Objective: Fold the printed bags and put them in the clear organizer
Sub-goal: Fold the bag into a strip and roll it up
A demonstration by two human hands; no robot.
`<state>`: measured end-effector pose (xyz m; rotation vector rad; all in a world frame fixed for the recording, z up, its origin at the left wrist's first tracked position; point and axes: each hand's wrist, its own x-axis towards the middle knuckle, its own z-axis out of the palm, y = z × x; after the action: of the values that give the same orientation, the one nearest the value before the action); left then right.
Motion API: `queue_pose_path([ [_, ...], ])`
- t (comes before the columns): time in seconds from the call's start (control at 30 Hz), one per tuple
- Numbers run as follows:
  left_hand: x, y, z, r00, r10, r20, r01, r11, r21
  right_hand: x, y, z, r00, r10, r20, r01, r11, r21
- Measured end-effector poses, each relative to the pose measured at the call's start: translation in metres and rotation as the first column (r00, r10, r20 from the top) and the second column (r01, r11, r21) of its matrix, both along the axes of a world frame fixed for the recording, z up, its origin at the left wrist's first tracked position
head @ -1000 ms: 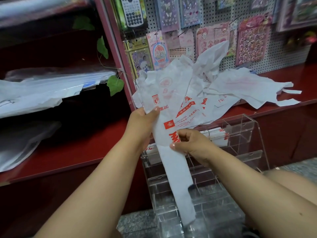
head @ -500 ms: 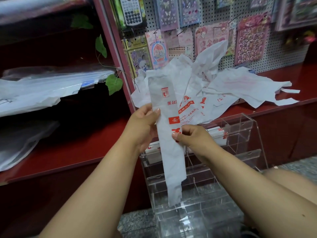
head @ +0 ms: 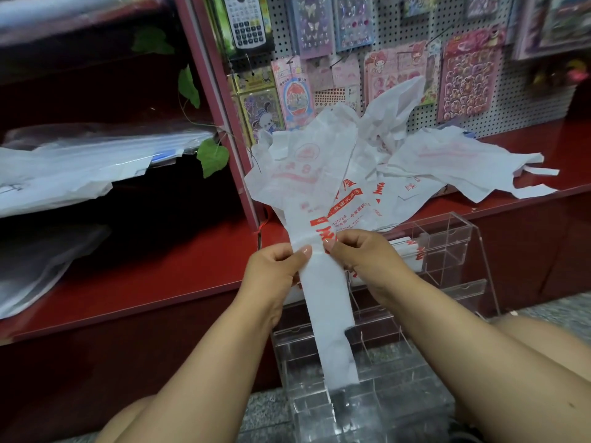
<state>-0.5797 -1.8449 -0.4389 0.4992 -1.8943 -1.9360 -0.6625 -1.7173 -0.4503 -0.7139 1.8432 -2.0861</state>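
- Both hands — left hand (head: 275, 270), right hand (head: 361, 254) — pinch one printed bag (head: 326, 302) mid-length, close together, likely setting a crease.
- Clear organizer (head: 447, 251) stands directly below (handy for dropping it in).

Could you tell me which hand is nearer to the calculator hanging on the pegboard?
Left. The left hand is below the calculator; the right hand is farther right.

Two hands (head: 275, 270) (head: 361, 254), one clear organizer (head: 447, 247), one calculator (head: 244, 20).
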Motion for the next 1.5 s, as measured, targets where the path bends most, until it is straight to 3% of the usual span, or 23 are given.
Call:
queue_pose_path([
  [0.07,0.001,0.000,0.002,0.997,0.029,-0.069,-0.030,0.999,-0.014,-0.001,0.001,0.001,1.000,-0.008,-0.022,0.008,1.000,-0.008],
  [0.17,0.001,-0.002,0.006,0.982,0.105,-0.159,-0.139,0.965,-0.221,-0.003,0.004,0.006,0.999,-0.034,-0.021,0.033,0.999,-0.025],
  [0.27,-0.001,-0.002,0.015,0.976,0.058,-0.208,-0.121,0.945,-0.305,-0.005,0.005,0.010,0.998,-0.063,-0.028,0.061,0.996,-0.061],
  [0.4,-0.002,0.004,0.027,0.974,0.055,-0.220,-0.108,0.966,-0.237,-0.009,0.008,0.008,0.999,-0.027,-0.032,0.024,0.995,-0.094],
  [0.57,-0.008,0.009,0.034,0.990,-0.025,-0.141,0.028,0.999,0.021,-0.012,0.012,0.002,1.000,-0.010,0.007,0.010,1.000,-0.028],
  [0.83,-0.009,0.014,0.034,0.980,-0.102,-0.172,0.145,0.956,0.256,-0.018,0.012,-0.003,0.971,0.071,0.228,-0.041,0.990,-0.132],
  [1.13,-0.014,0.015,0.024,0.970,-0.106,-0.221,0.146,0.974,0.175,-0.011,0.006,-0.002,0.984,-0.022,0.177,0.050,0.987,-0.153],
  [1.27,-0.012,0.017,0.014,0.987,0.001,-0.162,0.025,0.987,0.158,-0.008,0.001,-0.002,0.981,-0.107,0.164,0.138,0.971,-0.193],
  [1.4,0.002,0.020,-0.008,0.989,-0.109,0.104,0.112,0.994,-0.016,-0.007,0.001,0.001,0.969,-0.161,0.189,0.208,0.942,-0.264],
  [1.5,0.008,0.016,-0.017,0.993,-0.048,0.107,0.056,0.996,-0.071,-0.009,0.001,0.000,0.970,-0.144,0.198,0.184,0.962,-0.202],
])
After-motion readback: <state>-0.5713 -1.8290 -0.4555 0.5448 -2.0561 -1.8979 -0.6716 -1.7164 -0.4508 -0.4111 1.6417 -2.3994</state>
